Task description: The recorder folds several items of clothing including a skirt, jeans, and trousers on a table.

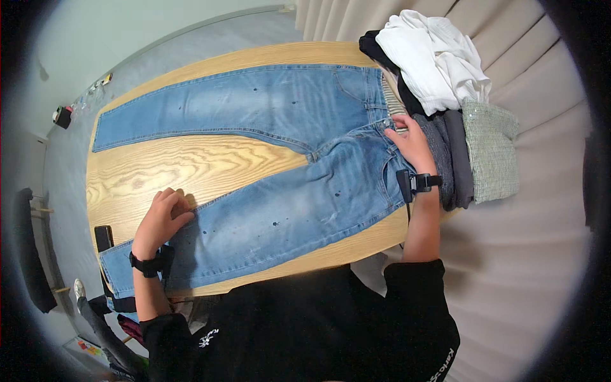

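A pair of blue jeans (280, 213) with dark paint-like spots lies spread out on the wooden table (248, 156), legs to the left and waistband to the right. My right hand (412, 145) is at the waistband near the button, thumb and fingers closed on the fabric there. On the inner edge of the nearer leg, toward the hem, rests my left hand (162, 219). Its fingers are loosely bent and apart from the thumb, with no cloth visibly gripped. Both wrists wear black straps, the right one carrying a small device (420, 183).
Beyond the waistband are a white garment (433, 60), folded dark clothes (445, 156) and a green-grey textured garment (491, 153). A black phone-like object (104, 238) lies by the left hem. Beige curtains (528, 254) hang at right. Another person's leg (108, 331) shows lower left.
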A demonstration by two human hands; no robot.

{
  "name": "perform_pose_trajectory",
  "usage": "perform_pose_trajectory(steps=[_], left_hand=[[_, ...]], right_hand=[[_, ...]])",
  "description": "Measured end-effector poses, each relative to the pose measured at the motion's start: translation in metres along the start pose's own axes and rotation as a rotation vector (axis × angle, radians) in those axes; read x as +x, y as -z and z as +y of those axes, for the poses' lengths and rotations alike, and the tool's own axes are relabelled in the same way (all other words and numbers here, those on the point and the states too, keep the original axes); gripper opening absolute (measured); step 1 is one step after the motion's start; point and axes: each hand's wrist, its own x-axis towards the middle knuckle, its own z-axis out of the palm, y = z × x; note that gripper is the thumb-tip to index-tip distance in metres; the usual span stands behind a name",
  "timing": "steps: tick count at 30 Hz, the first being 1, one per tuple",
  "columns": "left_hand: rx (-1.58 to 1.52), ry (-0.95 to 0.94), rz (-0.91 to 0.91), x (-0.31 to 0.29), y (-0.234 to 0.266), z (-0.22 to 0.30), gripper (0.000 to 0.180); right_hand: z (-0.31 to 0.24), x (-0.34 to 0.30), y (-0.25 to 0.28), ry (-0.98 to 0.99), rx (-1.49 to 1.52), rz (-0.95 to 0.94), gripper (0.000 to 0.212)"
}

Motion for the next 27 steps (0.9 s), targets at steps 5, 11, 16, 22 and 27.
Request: perform_pose_trajectory(steps=[5,11,16,22,27], left_hand=[[-0.006,-0.006,-0.014,-0.005,0.002,-0.002,0.025],[-0.089,0.057,-0.018,-0.010,0.003,0.001,0.027],[-0.094,0.066,0.017,-0.010,0.000,0.000,0.025],[-0.126,0.093,0.006,-0.008,0.000,0.001,0.021],[-0.135,0.077,0.033,-0.009,-0.006,-0.008,0.019]], right_hand=[[0.003,0.010,-0.004,0.010,-0.081,0.032,0.038],[0.000,0.011,-0.010,0.134,-0.170,0.136,0.023],[-0.003,0.010,-0.012,0.055,-0.136,0.098,0.022],[0.003,0.012,-0.011,0.044,-0.081,0.057,0.020],[0.002,0.012,-0.009,0.016,-0.113,0.026,0.021]])
